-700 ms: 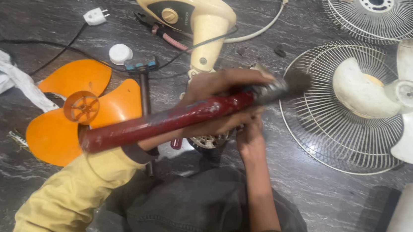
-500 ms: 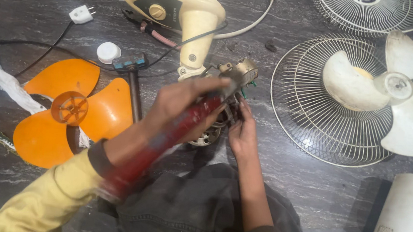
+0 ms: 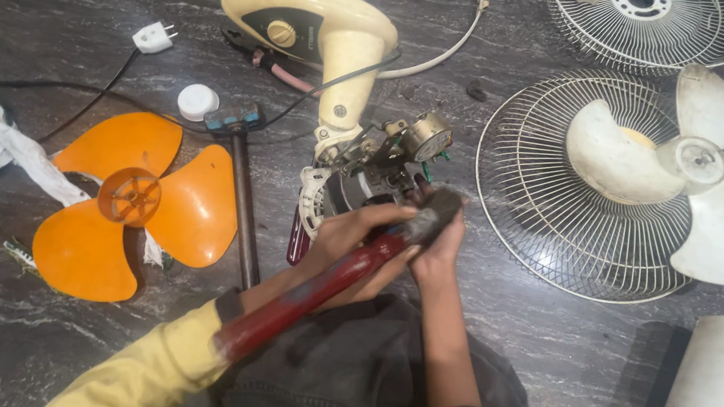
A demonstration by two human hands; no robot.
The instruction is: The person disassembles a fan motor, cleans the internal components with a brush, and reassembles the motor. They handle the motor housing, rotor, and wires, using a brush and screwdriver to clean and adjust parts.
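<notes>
My left hand is wrapped round the upper part of a red tool, fingers curled shut on its shaft, thumb over the top. The shaft runs from its dark head back toward 7 o'clock, along my yellow sleeve. My right hand sits just under the head, fingers closed about it; how tightly, I cannot tell.

The head touches the bare fan motor, at 12 o'clock from my hands. The motor hangs on the cream fan stand, which lies on the dark stone floor.

At 9 o'clock lies an orange blade, with a hammer beside it. At 3 o'clock a wire guard carries a white blade.
</notes>
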